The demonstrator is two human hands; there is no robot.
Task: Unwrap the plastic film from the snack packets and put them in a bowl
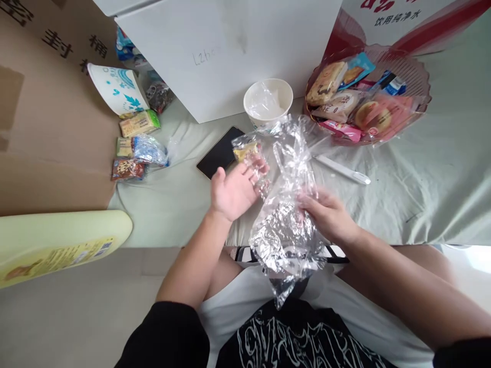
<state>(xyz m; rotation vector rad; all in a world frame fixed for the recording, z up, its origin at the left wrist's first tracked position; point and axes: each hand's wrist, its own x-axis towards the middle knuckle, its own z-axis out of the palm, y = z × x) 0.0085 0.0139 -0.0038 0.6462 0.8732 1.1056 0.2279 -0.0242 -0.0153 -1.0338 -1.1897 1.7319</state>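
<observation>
A large, crumpled clear plastic bag [286, 220] hangs in front of me, over the table edge and my lap. My right hand [332, 214] grips its side, with the fingers closed on the film. To the left of the bag, my left hand [238, 191] has its palm turned up and its fingers spread. Clear film touches or covers those fingertips; I cannot tell which. Just beyond them lies a small yellow-wrapped packet [247, 152], seen through plastic. A black phone [222, 152] lies flat behind my left hand. Behind the bag stands a white paper bowl [268, 102] with clear film inside.
A pink clear basket [425, 87] of wrapped snacks stands at the back right. Near it lies a white knife-like tool [343, 170]. Several snack packets [140, 148] and a tipped paper cup [118, 89] sit left. White [230, 56] and brown boxes [49, 128] wall the back and left.
</observation>
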